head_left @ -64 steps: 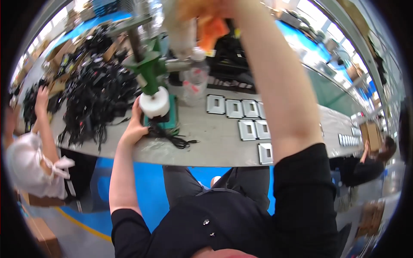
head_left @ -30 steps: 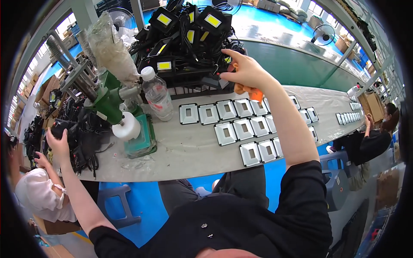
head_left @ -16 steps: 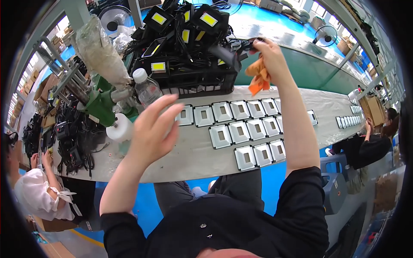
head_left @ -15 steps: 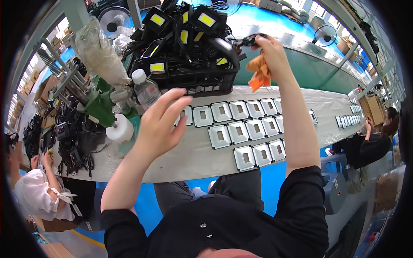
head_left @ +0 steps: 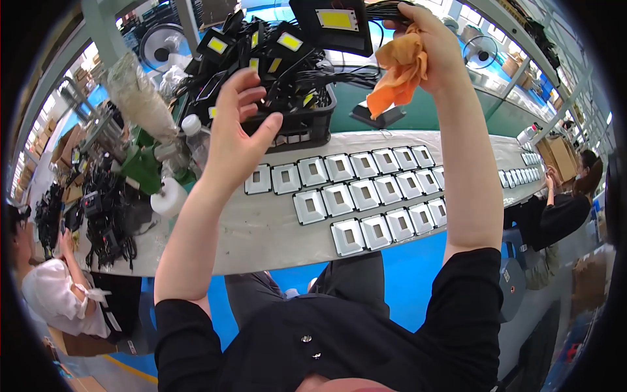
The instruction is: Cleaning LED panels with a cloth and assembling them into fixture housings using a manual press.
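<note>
the right hand [head_left: 428, 46], clutching an orange cloth [head_left: 396, 68], lifts a black floodlight [head_left: 333, 25] off the far crate [head_left: 307, 127]; the left hand [head_left: 236, 134], fingers spread and empty, must next steady it for wiping, likely.

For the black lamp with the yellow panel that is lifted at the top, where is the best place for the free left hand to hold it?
Probably the lamp's lower left edge, reached from below. The yellow panel faces the camera and should stay untouched; the right hand, with the orange cloth, already holds the right side near the cables. The left hand is open beneath.
</note>
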The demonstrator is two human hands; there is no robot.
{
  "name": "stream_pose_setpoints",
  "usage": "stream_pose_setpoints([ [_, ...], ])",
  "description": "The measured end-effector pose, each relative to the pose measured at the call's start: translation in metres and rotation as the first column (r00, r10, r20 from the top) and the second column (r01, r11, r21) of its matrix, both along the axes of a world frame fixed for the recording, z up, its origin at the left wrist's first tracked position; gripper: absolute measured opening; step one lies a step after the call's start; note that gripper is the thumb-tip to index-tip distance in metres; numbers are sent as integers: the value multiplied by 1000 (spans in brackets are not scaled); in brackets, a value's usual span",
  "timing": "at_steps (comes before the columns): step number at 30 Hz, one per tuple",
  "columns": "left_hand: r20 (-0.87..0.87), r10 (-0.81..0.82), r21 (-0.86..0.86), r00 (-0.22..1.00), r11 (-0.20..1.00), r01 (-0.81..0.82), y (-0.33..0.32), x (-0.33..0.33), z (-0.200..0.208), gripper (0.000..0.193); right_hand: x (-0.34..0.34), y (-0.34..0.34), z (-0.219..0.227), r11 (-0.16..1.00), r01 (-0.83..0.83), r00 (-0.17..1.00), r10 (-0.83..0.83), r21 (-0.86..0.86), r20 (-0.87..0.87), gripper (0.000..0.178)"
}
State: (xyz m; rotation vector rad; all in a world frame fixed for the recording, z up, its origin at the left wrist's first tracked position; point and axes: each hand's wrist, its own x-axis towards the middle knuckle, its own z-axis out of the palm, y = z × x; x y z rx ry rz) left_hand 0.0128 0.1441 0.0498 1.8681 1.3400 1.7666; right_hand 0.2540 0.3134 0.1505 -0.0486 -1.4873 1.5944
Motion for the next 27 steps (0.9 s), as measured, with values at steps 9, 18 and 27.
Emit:
stream_pose_setpoints([
  [9,-85,15,-38,996,999,-18,-95,-42,19,56,-90,-138,-41,954,58,931,55,-294,362,31],
  [18,540,491,-566,684,813,-137,-173,-101,-91,41,-169,-176,-172,949,-40,727,242,-312,643,43],
  [27,977,111,-165,182,935,313,-187,-131,-108,22,-192,-208,-198,891,-306,454,-174,337,874,34],
])
